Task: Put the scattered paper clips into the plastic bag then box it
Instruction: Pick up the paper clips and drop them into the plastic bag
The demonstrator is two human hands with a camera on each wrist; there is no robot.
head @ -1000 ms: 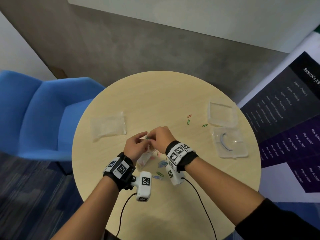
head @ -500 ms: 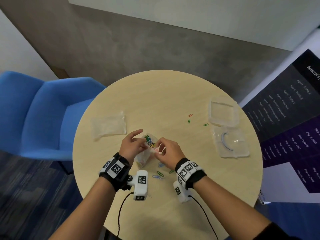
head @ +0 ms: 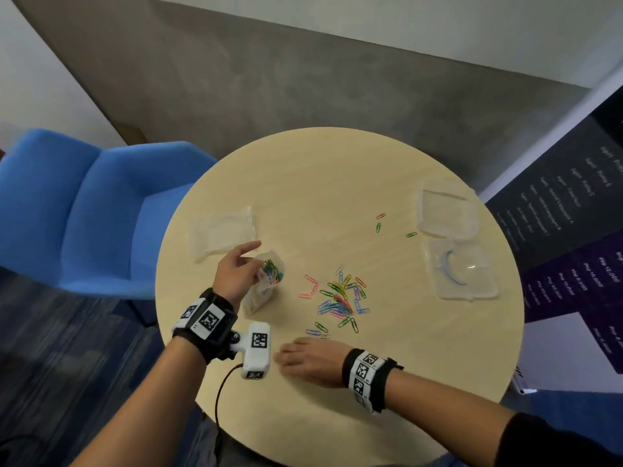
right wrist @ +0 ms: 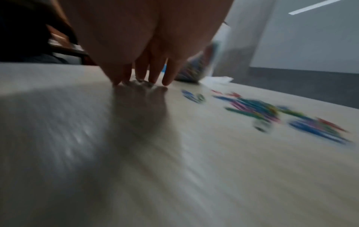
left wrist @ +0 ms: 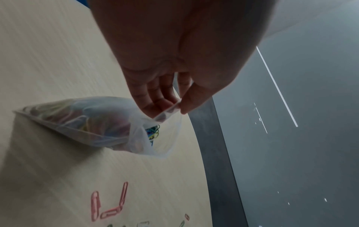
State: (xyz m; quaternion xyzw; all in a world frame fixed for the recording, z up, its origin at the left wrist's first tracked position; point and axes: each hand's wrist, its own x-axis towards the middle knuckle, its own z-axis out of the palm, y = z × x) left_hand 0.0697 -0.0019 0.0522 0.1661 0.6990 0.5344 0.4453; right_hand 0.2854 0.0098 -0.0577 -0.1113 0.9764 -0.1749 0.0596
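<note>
Right hand [head: 312,360] has left the bag's mouth and swung down to the near table [head: 337,176], fingers [right wrist: 169,73] straight, tips touching the wood, gripping nothing. Left hand [head: 236,276] stays on the plastic bag [head: 264,288], and the left wrist view shows what the head view hides: thumb and fingertips [left wrist: 159,104] pinching the rim, mouth held open, coloured clips inside. Loose paper clips [head: 340,303] lie in a heap just beyond the right fingers, blurred in the right wrist view but sharp from above. Three stray clips [head: 379,222] sit farther out, near the clear box [head: 462,267] and its lid [head: 446,214]. Just past the left fingertips lies a spare bag [head: 224,232].
</note>
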